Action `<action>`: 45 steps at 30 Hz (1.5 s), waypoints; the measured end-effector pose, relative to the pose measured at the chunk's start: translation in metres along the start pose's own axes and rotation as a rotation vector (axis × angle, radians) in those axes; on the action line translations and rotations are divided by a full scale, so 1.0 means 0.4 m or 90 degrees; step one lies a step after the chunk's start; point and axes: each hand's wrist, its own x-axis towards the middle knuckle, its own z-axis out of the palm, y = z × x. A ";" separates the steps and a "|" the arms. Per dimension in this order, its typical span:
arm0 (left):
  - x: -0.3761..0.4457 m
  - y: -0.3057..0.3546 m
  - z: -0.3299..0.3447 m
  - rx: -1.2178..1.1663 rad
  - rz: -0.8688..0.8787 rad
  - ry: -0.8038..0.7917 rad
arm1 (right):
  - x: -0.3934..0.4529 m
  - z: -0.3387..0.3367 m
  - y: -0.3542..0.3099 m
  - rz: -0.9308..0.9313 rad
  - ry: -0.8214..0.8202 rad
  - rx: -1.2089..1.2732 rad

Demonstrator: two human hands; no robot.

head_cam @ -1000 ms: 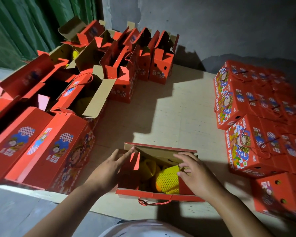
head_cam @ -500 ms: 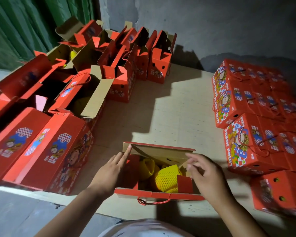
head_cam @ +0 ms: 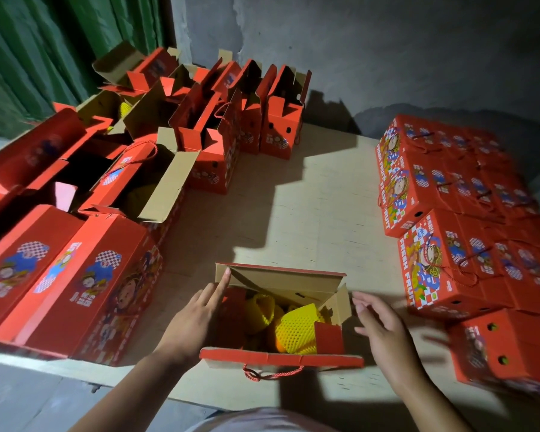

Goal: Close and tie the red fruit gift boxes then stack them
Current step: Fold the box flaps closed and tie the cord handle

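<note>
An open red fruit gift box stands on the table in front of me, its far flap up and a red cord handle hanging at the near side. Fruit in yellow foam netting lies inside. My left hand reaches over the box's left end, and its straight fingers touch the far flap's left corner. To the right of the box, my right hand hovers with fingers spread and holds nothing. Closed, tied boxes sit stacked at the right.
Several open boxes crowd the far left of the wooden table, some holding fruit. Two closed boxes lie at the near left. A green curtain and a grey wall stand behind. The table's near edge is close to me.
My right hand has come off the box's right end and moved out to the right. My left hand slid up to the far flap's corner. The right side flap now stands open.
</note>
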 end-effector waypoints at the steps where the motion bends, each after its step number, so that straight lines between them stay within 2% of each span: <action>1: 0.000 0.000 -0.001 -0.002 0.000 0.001 | -0.003 0.005 0.002 -0.001 -0.014 0.004; 7: -0.001 0.003 -0.007 -0.010 0.009 -0.002 | -0.013 0.026 0.011 -0.019 -0.106 -0.034; 18: -0.013 0.002 -0.001 -0.028 -0.004 0.013 | -0.050 0.042 0.019 0.023 -0.218 -0.127; 23: -0.036 -0.016 0.003 -0.065 -0.008 0.022 | -0.039 0.037 0.043 -0.062 -0.138 -0.175; 31: -0.075 -0.022 -0.013 -0.152 -0.008 0.023 | 0.034 0.070 0.072 -0.079 0.015 -0.250; 36: -0.093 -0.025 -0.017 -0.184 0.004 0.036 | 0.034 0.091 0.084 -0.156 0.115 -0.380; 41: -0.106 -0.017 -0.015 -0.147 -0.007 0.035 | 0.039 0.115 0.128 -0.169 0.070 -0.403; 45: -0.115 -0.003 -0.025 -0.096 0.060 0.008 | 0.041 0.130 0.153 -0.217 0.060 -0.428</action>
